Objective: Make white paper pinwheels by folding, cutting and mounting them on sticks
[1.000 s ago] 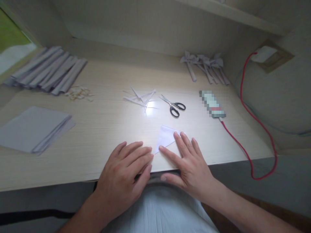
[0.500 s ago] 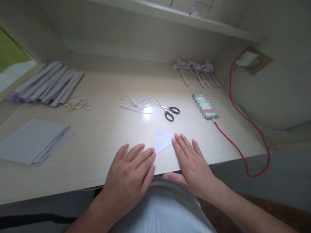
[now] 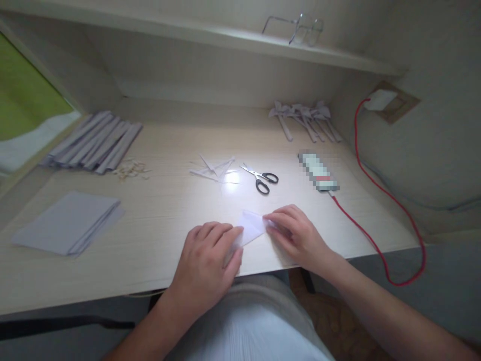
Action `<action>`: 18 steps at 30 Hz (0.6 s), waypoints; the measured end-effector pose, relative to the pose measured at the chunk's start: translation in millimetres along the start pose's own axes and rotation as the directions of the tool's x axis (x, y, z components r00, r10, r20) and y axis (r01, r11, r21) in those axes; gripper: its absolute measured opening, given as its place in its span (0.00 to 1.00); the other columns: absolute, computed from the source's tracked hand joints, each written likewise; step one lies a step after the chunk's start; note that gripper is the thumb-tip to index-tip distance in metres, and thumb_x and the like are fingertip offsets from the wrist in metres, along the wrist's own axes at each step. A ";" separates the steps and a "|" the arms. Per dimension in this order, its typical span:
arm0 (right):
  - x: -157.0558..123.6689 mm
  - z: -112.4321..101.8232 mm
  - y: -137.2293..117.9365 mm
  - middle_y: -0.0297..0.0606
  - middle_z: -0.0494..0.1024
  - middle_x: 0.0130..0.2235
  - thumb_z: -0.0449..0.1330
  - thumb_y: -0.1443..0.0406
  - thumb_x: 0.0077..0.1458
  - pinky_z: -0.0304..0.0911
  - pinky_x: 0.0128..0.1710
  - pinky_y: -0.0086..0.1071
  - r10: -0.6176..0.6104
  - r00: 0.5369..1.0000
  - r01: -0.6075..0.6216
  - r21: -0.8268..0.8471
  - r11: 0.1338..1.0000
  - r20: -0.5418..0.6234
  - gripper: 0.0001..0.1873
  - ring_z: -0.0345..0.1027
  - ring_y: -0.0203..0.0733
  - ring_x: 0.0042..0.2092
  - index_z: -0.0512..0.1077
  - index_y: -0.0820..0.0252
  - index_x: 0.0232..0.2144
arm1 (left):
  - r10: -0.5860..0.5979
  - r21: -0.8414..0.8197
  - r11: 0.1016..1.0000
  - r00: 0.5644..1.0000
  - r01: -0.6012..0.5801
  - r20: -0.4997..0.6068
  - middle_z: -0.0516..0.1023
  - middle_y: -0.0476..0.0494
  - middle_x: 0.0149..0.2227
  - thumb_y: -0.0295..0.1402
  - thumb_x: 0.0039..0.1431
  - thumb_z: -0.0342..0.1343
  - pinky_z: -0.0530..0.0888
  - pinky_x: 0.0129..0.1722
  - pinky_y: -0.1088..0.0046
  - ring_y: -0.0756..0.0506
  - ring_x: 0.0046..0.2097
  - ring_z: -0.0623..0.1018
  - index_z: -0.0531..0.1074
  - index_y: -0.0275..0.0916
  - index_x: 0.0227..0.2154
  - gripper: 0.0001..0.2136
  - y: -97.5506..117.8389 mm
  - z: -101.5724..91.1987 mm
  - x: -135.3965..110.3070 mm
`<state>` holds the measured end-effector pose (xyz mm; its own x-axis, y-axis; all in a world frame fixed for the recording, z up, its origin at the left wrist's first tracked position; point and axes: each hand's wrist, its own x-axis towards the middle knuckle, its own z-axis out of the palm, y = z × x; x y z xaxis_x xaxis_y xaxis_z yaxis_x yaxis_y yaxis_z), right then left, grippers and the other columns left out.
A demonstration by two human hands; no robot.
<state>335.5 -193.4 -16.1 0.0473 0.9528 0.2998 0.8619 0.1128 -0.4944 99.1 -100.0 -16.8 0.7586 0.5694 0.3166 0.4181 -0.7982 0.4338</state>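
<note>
A small folded piece of white paper [image 3: 251,226] lies near the front edge of the desk between my two hands. My left hand [image 3: 211,255] is closed on its left side, thumb and forefinger at the paper's edge. The right corner is pinched between the thumb and fingers of my right hand [image 3: 296,233]. My fingers hide both ends of the paper. Beyond it lie black-handled scissors [image 3: 261,179], blades slightly apart, and thin white paper offcuts [image 3: 214,169].
Rolled paper tubes [image 3: 97,143], wooden-looking bits [image 3: 131,169] and a paper stack [image 3: 67,223] are at left. Paper pinwheels on sticks [image 3: 304,118] lie at the back right. A phone [image 3: 317,171] charges on a red cable [image 3: 394,200]. Glasses [image 3: 306,30] rest on the shelf.
My right hand has gone from lying flat with fingers stretched to pinching the paper's right corner. My left fingers have curled in more. The camera view has shifted slightly.
</note>
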 end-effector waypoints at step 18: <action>9.8 -6.7 -1.8 0.45 0.77 0.46 0.63 0.63 0.62 0.66 0.50 0.46 -0.133 0.981 0.146 -0.086 0.986 0.143 0.14 0.69 0.51 0.49 0.77 0.58 0.49 | 0.116 0.219 0.969 0.993 -0.115 0.011 0.80 0.45 0.36 0.29 0.67 0.55 0.71 0.41 0.59 0.41 0.41 0.77 0.77 0.40 0.35 0.07 6.1 1.1 15.2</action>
<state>337.8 -186.2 -6.8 -0.1404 0.9597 0.2433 0.8996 0.2263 -0.3736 113.7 -96.5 -10.3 0.8074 0.4711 0.3552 0.4270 -0.8820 0.1993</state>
